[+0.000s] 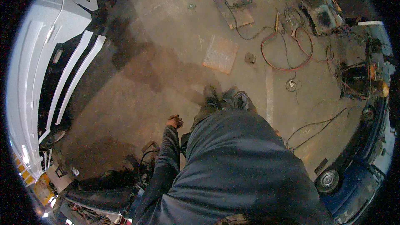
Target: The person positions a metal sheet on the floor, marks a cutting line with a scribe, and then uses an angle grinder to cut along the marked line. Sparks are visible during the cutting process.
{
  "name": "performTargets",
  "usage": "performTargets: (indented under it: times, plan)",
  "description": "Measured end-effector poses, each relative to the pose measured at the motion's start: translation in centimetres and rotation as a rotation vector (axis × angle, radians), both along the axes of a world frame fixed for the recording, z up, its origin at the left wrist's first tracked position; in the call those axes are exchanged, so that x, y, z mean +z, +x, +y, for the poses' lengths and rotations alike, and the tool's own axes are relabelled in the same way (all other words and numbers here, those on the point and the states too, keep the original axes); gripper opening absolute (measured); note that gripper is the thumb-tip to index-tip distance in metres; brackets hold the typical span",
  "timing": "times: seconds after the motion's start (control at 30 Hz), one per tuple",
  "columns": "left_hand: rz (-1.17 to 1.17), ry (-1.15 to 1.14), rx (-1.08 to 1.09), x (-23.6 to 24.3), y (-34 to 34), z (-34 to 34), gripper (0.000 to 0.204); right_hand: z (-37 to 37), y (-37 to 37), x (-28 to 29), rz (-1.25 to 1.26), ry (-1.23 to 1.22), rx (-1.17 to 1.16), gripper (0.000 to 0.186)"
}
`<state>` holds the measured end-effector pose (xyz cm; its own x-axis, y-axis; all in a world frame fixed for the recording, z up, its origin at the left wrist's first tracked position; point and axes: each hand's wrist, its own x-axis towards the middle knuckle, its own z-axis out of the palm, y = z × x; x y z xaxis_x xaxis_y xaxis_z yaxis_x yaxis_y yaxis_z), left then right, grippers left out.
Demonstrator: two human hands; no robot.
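My left hand (pixel 175 121) hangs low beside my left leg, at the end of a dark sleeve. Its fingers are curled in, and what they hold, if anything, is too small and dark to make out. It touches no surface that I can see, with bare concrete floor (pixel 137 104) below it. My right hand does not show; my torso in a dark grey top covers that side. My dark shoes (pixel 211 93) stand on the floor. Ahead of them lies a square, rust-edged metal plate (pixel 221 54), with a small metal block (pixel 250 57) to its right.
White vehicle body panels (pixel 31 79) and two pale curved strips (pixel 77 75) stand at left. A red-and-black cable loop (pixel 287 68) and a longer board (pixel 233 8) lie ahead. Machinery (pixel 323 14) is at far right; a dark blue vehicle with a wheel (pixel 328 181) is at near right.
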<state>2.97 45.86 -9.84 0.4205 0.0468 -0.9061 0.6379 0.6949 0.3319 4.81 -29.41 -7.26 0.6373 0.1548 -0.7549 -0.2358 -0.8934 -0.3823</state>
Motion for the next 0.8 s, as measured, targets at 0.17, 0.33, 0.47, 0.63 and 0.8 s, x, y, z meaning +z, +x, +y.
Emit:
performTargets:
  times: [0.17, 0.33, 0.47, 0.63, 0.8]
  plan:
    - [0.214, -0.115, 0.129, 3.7, 2.8, -1.7, 0.014, 0.4, 0.4, 3.5, 0.019, 0.025, -0.131, 0.025]
    - [0.069, -0.040, 0.035, 6.3, 5.8, -2.8, 0.019, 1.6, 6.5, 5.1, 0.059, 0.190, -0.404, 0.020]
    - [0.231, 0.071, 0.059, 9.4, 7.8, -5.2, 0.020, 3.2, 13.3, 7.6, 0.253, 0.430, -0.770, 0.017]
    - [0.196, 0.105, 0.051, 7.6, 9.7, -3.6, 0.027, 4.3, 20.2, 8.5, 0.345, 0.591, -1.025, 0.012]
    - [0.109, -0.014, 0.020, 5.9, 12.4, -2.7, 0.033, 3.5, 21.8, 9.4, 0.346, 0.338, -1.167, 0.008]
